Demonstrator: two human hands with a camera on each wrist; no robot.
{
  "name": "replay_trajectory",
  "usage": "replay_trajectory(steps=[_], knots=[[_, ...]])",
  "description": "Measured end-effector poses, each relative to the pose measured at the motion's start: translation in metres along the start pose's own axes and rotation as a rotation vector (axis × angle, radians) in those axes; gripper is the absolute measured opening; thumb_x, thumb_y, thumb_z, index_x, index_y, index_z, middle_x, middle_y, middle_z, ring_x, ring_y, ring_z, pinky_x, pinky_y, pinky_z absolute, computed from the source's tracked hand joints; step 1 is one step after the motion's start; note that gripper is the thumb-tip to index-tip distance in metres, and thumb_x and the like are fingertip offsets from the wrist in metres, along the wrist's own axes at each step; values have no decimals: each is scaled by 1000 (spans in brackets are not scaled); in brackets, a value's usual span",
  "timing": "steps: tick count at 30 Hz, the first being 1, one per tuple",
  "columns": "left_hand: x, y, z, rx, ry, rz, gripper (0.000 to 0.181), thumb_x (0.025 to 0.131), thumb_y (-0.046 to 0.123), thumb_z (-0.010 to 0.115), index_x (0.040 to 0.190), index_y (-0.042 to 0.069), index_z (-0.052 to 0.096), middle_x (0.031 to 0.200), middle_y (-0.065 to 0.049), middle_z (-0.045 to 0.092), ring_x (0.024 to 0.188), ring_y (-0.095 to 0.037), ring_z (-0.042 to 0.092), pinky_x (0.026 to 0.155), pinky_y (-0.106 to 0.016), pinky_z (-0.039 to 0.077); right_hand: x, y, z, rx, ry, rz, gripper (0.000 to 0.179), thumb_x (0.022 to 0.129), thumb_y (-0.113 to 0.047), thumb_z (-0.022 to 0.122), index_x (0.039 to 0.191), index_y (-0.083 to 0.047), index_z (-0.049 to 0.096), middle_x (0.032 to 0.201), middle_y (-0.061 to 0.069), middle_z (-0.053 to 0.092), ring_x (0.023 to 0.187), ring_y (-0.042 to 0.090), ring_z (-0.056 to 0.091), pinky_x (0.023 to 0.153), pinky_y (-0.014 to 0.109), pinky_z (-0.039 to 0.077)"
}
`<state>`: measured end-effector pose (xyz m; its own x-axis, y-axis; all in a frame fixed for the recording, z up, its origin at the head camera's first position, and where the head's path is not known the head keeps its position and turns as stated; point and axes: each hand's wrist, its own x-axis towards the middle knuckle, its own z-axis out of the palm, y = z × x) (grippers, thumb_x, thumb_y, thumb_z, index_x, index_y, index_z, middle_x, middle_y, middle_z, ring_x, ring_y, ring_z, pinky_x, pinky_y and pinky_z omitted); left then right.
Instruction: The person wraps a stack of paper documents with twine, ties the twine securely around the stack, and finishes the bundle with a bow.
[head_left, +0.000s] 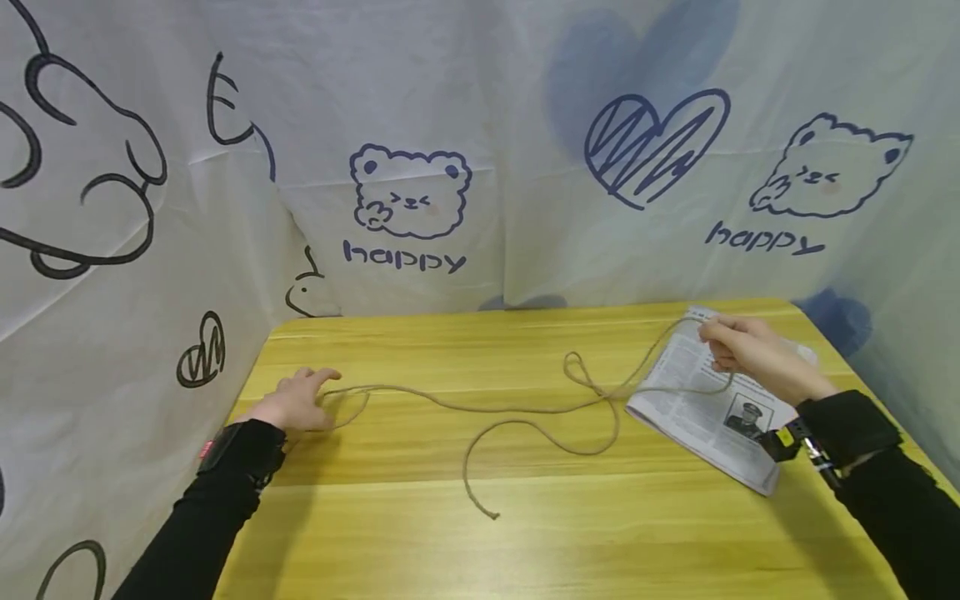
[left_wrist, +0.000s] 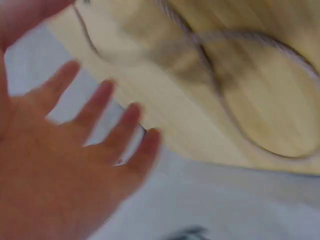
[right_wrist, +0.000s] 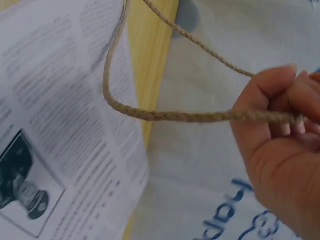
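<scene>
Printed white cloth (head_left: 525,208) stands behind and beside the yellow wooden table (head_left: 375,517), which I watch from far away. Across the table lies one thin rope (right_wrist: 185,117), with a free end at the near side and a small loop and crossings toward the right. From there it rises over the newspaper (head_left: 675,425) to the right hand (head_left: 757,354), whose curled fingers hold it; because they carry it, I think, the strand hangs curved away from the paper. My left hand (head_left: 296,402) is wide, with fingers spread, and holds nothing that I can see; it is just beside another bend of the rope, which seems to keep its curve by its own stiffness. Slanted near the right edge, the newspaper probably stays by its weight alone.
</scene>
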<state>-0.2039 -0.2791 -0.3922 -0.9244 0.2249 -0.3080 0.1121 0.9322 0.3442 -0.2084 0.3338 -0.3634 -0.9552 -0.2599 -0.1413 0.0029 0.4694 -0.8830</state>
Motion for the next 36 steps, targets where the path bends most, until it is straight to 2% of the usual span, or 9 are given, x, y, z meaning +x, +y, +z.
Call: replay_trajectory(steps=[4,7,12,16,19,22,25,30,36], knots=[[22,44,32,98,146,172,51,94,17,69,142,8,52,144,-25,49,131,-52,44,104,-68,38,6,-12,22,-238,71,-88,41,110,-34,40,121,4,47,95,18,52,84,31,52,73,36,44],[38,68,56,168,166,295,45,96,21,70,138,11,57,140,-17,55,130,-44,49,106,-63,41,10,-16,42,-443,208,-188,52,104,-22,49,142,11,38,128,33,48,116,46,49,95,54,46],[51,91,84,204,155,325,35,97,28,68,129,17,62,129,-9,60,121,-36,53,103,-57,42,14,-12,92,-590,368,-476,51,86,-2,63,133,12,49,123,32,47,112,45,43,94,60,37],[53,96,92,185,174,300,13,98,26,66,107,16,64,105,-5,59,99,-29,51,90,-48,43,12,-5,135,-680,169,-640,32,83,-2,72,114,2,65,109,15,63,102,30,60,92,46,50],[55,93,93,193,175,269,10,100,23,63,96,15,60,95,-4,58,89,-25,48,86,-45,41,8,3,156,-713,-87,-598,32,84,-7,75,114,-2,66,104,7,66,93,21,65,82,36,56],[56,84,91,182,210,234,12,102,21,60,94,12,61,89,-4,63,82,-22,54,81,-44,46,4,13,163,-713,-235,-520,27,86,-5,74,112,-7,65,101,3,63,86,13,60,76,29,53],[56,70,83,123,270,178,14,104,19,56,96,8,61,84,-7,65,73,-20,59,72,-40,49,0,22,159,-673,-305,-497,15,89,0,69,98,-12,65,90,-3,61,77,5,52,68,22,47],[47,43,59,40,368,38,22,108,20,48,104,1,58,82,-13,63,63,-21,55,60,-35,43,-10,27,135,-627,-446,-421,23,92,5,65,82,-15,60,74,-9,50,67,-1,39,63,19,37],[33,20,36,59,403,-188,32,108,22,43,105,-7,56,90,-27,66,73,-42,64,61,-48,50,-25,30,102,-650,-485,-351,27,88,9,62,79,-16,57,71,-10,44,65,-2,34,61,21,32]])
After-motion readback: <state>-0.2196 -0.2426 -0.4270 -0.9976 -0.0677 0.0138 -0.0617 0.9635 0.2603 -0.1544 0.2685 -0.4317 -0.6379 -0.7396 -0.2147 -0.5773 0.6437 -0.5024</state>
